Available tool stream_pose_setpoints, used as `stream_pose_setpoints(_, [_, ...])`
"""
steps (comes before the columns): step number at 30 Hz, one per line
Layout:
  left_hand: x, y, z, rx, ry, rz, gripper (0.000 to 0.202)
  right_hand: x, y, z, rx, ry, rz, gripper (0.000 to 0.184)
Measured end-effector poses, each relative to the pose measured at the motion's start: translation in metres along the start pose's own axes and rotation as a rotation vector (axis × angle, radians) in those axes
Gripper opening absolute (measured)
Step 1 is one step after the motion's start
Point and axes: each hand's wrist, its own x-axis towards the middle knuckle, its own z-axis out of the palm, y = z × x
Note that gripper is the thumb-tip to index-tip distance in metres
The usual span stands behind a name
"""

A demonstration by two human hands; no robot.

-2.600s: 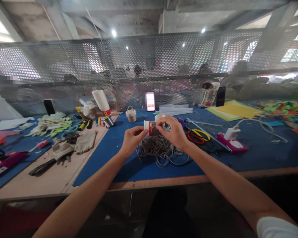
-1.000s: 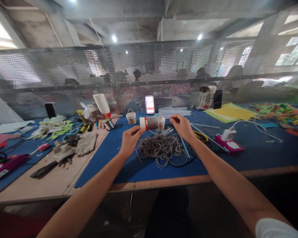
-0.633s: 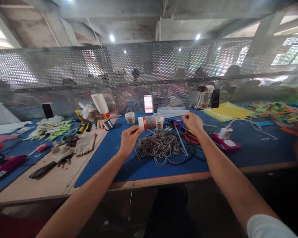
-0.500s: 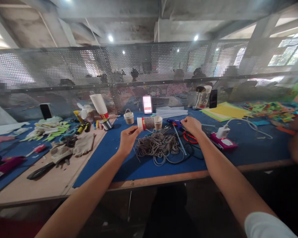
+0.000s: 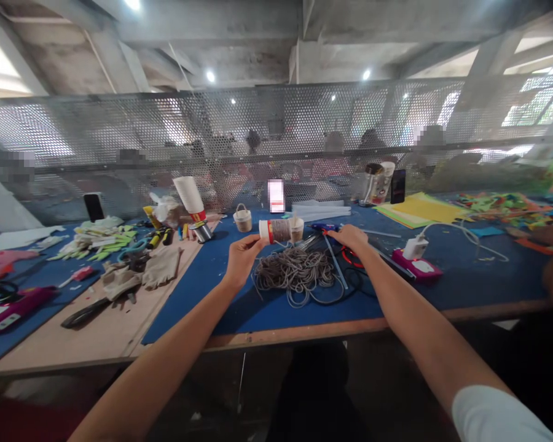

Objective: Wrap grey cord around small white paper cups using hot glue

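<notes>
My left hand (image 5: 243, 261) pinches the rim end of a paper cup (image 5: 265, 232) held sideways above the table. Grey-brown cord (image 5: 282, 231) is wound around the cup's other part. My right hand (image 5: 352, 238) is at the blue hot glue gun (image 5: 323, 227), its fingers bent over the gun's near end and partly hiding it. Below both hands lies a loose heap of grey cord (image 5: 297, 270). Red loops (image 5: 350, 256), perhaps scissor handles, show under my right hand. A small cord-covered basket (image 5: 242, 220) with a handle stands behind the cup.
A tilted stack of paper cups (image 5: 188, 193) stands on a can at left. Gloves (image 5: 161, 268) lie on the board. A magenta power strip (image 5: 419, 265) with a white plug is at right, near coloured sheets (image 5: 424, 205). A perforated metal screen (image 5: 230, 135) closes the back.
My right hand has come down and slightly left, nearer the glue gun. The left hand keeps its hold on the cup. The whole view has shifted a little.
</notes>
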Motion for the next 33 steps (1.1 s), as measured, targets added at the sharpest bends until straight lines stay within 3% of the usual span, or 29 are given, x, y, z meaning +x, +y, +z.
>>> stream_pose_setpoints(11, [-0.001,0.001,0.001,-0.009,0.026,-0.032,0.031,-0.007,0.008,-0.010,0.299,0.145,0.038,0.036])
stream_pose_setpoints(20, [0.001,0.001,-0.002,-0.023,0.015,-0.061,0.030,-0.025,-0.019,-0.023,0.957,0.216,-0.150,0.032])
stream_pose_setpoints(22, [0.001,0.001,-0.002,-0.017,0.018,-0.074,0.031,-0.034,-0.027,-0.028,1.338,0.151,-0.262,0.033])
stream_pose_setpoints(24, [0.001,0.001,-0.002,-0.015,0.015,-0.081,0.031,-0.046,-0.035,-0.033,1.552,0.060,-0.320,0.040])
stream_pose_setpoints(29, [0.001,-0.002,-0.001,-0.034,0.012,-0.084,0.033,-0.073,-0.048,-0.040,1.657,-0.102,-0.382,0.042])
stream_pose_setpoints(33, [0.001,-0.002,-0.001,-0.052,0.005,-0.068,0.029,-0.084,-0.053,-0.037,1.559,-0.173,-0.482,0.031])
